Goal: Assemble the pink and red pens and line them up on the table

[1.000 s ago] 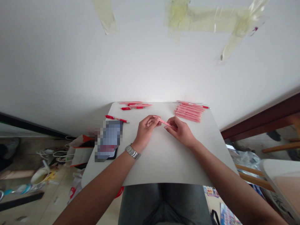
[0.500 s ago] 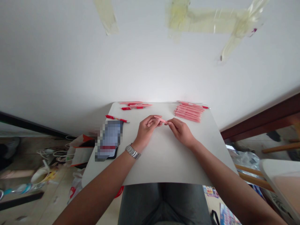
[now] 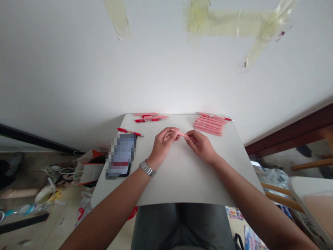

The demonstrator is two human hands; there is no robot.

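Note:
A pink pen [image 3: 179, 133] is held between my two hands above the middle of the white table [image 3: 179, 177]. My left hand [image 3: 164, 140] pinches its left end between thumb and fingers. At the pen's other end, the fingers of my right hand [image 3: 199, 145] are closed; part of the pen is hidden by them. To the right of my hands lies a neat row of several pink pens [image 3: 209, 125]. Several red and pink pens [image 3: 149, 118] lie loosely at the back left.
A phone [image 3: 121, 154], blurred out, rests on the table's left side with a red pen [image 3: 130, 132] just behind it. The wall [image 3: 166, 69] rises directly at the table's back edge. A white stool or table corner [image 3: 307, 184] stands at the lower right.
My right hand's fingers have shifted slightly along the pen, and a little more of its right part shows. My left hand has stayed put.

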